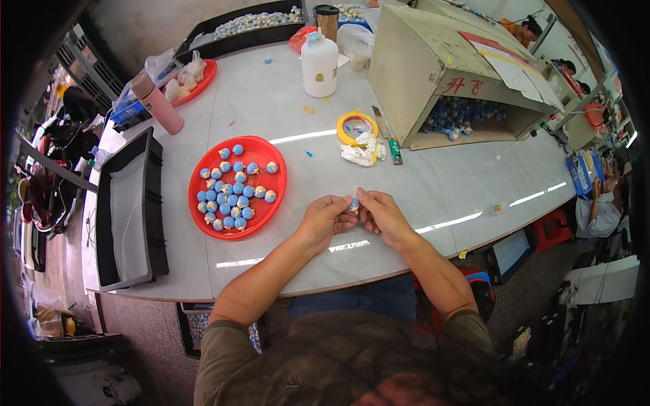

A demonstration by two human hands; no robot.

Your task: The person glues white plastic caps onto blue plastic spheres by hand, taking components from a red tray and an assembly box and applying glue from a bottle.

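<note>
Close to the table's front edge, my left hand (331,218) and my right hand (380,215) meet, pinching one small blue and cream ball-shaped piece (354,205) between thumbs and fingers. Most of that piece is hidden by the fingertips. To the left of my hands lies a round red tray (279,196) with several similar blue and cream pieces (238,189) spread in it. Beyond my hands are a crumpled white tissue (363,153), a roll of yellow tape (345,128) and a small green box-like item (395,151).
A beige metal box (399,74) at the far right holds many blue pieces. A black tray (145,210) lies at the left edge, near a pink bottle (159,108). A white bottle (319,68) stands at the back, beside a long black tray (196,49) of pieces.
</note>
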